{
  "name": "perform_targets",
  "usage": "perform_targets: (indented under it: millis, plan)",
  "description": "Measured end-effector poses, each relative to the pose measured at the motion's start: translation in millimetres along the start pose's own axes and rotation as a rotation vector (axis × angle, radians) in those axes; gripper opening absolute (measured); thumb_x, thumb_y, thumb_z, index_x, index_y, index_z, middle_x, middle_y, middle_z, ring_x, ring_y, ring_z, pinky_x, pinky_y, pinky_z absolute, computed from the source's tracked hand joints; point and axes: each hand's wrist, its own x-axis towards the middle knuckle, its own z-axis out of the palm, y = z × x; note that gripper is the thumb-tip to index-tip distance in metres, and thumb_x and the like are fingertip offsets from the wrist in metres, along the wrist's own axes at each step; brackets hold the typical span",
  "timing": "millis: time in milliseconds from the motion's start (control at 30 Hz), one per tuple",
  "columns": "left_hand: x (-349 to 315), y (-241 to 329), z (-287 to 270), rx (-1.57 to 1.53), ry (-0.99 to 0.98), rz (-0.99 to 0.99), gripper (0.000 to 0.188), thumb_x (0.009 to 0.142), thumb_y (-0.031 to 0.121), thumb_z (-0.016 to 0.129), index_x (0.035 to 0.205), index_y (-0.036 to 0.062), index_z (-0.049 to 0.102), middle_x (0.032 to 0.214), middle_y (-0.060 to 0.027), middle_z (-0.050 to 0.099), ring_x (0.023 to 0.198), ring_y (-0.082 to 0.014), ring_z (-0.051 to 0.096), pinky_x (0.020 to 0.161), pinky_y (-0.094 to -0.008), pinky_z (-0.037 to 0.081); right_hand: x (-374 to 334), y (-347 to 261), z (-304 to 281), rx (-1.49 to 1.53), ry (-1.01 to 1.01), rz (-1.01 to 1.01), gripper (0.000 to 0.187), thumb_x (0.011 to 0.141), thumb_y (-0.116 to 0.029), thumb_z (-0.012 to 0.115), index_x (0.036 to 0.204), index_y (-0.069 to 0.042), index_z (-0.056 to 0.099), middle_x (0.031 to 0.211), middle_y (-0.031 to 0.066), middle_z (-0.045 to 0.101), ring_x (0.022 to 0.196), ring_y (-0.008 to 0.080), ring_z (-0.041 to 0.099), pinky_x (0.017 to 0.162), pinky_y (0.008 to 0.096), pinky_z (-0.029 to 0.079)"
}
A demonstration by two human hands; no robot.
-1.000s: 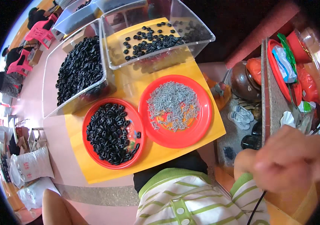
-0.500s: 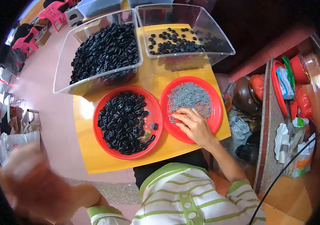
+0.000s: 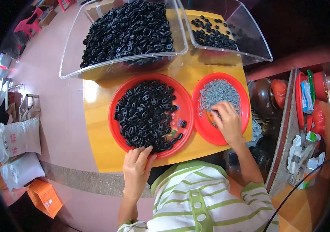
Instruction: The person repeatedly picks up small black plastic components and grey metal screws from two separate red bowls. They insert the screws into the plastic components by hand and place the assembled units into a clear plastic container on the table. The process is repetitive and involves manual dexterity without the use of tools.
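Note:
A round red plate (image 3: 112, 112) holds a heap of black oval plastic pieces with two holes (image 3: 143, 108). At its near rim my left hand (image 3: 136, 164) has its fingertips and thumb closed around a black piece at the heap's edge. To the right, a smaller red plate (image 3: 215, 136) carries a pile of small grey screws (image 3: 220, 92). Over the near side of that pile is my right hand (image 3: 229, 121), its fingers bent and drawn together; whatever is between the fingertips is too small to make out.
Both plates rest on a yellow tabletop (image 3: 99, 149). Behind them stand a clear bin (image 3: 70, 58) heaped with black pieces and another clear bin (image 3: 256, 33) with fewer. A shelf (image 3: 283, 127) with bags is on the right; white sacks (image 3: 20, 139) lie at left. A black cable (image 3: 288, 207) hangs at lower right.
My left hand has come from the far left, off the table, to the near rim of the black pieces' plate. My right hand stays at the screws. The view has shifted.

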Motion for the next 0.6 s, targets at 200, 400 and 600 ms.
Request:
perform_targets:
  millis: [200,400,600]
  plan:
    - [-5,4,7,0.116,0.145,-0.15,0.047,0.071,0.005,0.073,0.115,0.0045,0.057,0.104,-0.014,0.056,0.087,-0.0267,0.057,0.078,-0.0363,0.047,9,-48,-7,0.28,-0.044,-0.228,0.022,0.074,-0.009,0.069,0.094,-0.003,0.062,0.095,0.0114,0.059,0.089,0.0281,0.057,0.075,0.0373,0.048]
    - [5,8,19,0.097,0.157,-0.199,0.067,0.069,0.002,0.074,0.13,0.0067,0.047,0.109,-0.0141,0.051,0.084,-0.0253,0.055,0.073,-0.0346,0.048,5,-79,24,0.375,-0.329,-0.415,0.049,0.07,-0.023,0.072,0.112,-0.005,0.054,0.106,0.0102,0.053,0.099,0.0279,0.052,0.084,0.0381,0.042]
    - [17,16,38,-0.074,0.148,-0.234,0.064,0.071,-0.004,0.07,0.129,0.0048,0.047,0.109,-0.0158,0.051,0.087,-0.0282,0.057,0.071,-0.0345,0.049,13,-82,41,0.478,-0.316,-0.322,0.035,0.078,-0.014,0.067,0.107,0.0,0.054,0.1,0.0153,0.053,0.089,0.0348,0.058,0.074,0.0411,0.049]
